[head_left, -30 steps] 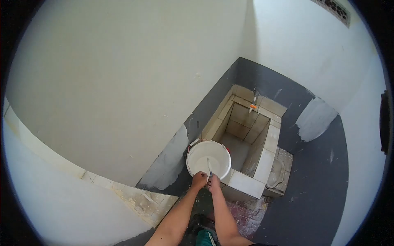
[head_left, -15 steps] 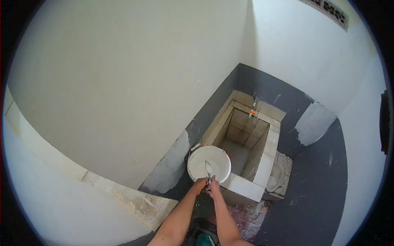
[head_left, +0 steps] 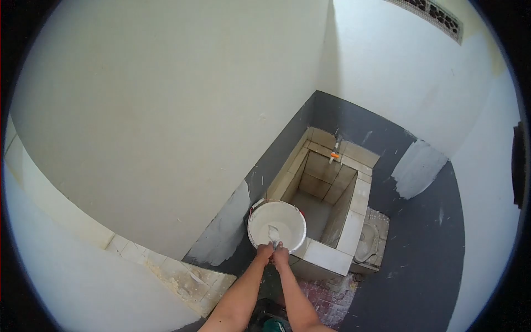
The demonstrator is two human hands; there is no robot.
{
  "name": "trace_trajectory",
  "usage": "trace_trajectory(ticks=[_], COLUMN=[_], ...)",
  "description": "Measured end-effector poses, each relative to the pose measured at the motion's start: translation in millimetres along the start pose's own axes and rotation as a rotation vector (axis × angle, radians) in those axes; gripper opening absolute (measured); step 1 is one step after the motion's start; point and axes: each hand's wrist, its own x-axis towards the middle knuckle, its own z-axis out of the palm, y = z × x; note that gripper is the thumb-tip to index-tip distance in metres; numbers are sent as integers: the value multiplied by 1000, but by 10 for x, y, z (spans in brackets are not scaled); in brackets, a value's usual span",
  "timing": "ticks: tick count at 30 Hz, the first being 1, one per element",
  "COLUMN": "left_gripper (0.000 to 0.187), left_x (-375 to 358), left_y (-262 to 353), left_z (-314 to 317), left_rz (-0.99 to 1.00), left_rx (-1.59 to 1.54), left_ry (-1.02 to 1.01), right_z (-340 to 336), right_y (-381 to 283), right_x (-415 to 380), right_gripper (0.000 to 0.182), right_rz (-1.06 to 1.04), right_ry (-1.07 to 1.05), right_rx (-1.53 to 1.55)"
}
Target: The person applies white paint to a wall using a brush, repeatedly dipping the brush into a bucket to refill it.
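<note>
Both hands are together at the near rim of a white bucket [head_left: 298, 213], which stands at the near left corner of the tiled basin. Between them is a paintbrush [head_left: 274, 233], its white-coated head pointing away from me into the bucket. My right hand [head_left: 281, 256] is closed around the handle. My left hand [head_left: 265, 253] is closed against the same handle, its fingers largely hidden. The bucket's inside is white, and how much it contains is hard to tell.
Beyond the bucket is a tiled basin [head_left: 354, 227] with an orange-handled tap [head_left: 334, 156]. A squat toilet [head_left: 367, 243] is to its right. Whitish patches [head_left: 421, 169] mark the dark grey lower wall [head_left: 412, 271]. A tiled ledge [head_left: 213, 285] juts out at lower left.
The brush head sits lower and closer to my hands, which have drawn tighter together. The whole view has shifted slightly, with the bucket and basin a little left and lower.
</note>
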Motion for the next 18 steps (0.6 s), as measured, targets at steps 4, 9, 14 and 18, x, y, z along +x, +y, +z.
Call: trace_trajectory(ticks=[4, 9, 14, 18], left_gripper=[35, 35, 35, 22], left_x=[478, 135, -566, -1223], left_y=[-355, -344, -329, -445], left_z=[14, -57, 49, -93], left_rz=[-104, -2, 225, 371], left_rx=[-198, -136, -235, -521], left_ry=[-129, -189, 11, -8], right_z=[-188, -374, -387, -567], right_y=[-170, -496, -230, -845], right_x=[-138, -657, -846, -1691], right_gripper=[59, 62, 63, 70], right_rz=[361, 112, -346, -441], right_ry=[-334, -260, -50, -73], right_rx=[576, 181, -61, -110])
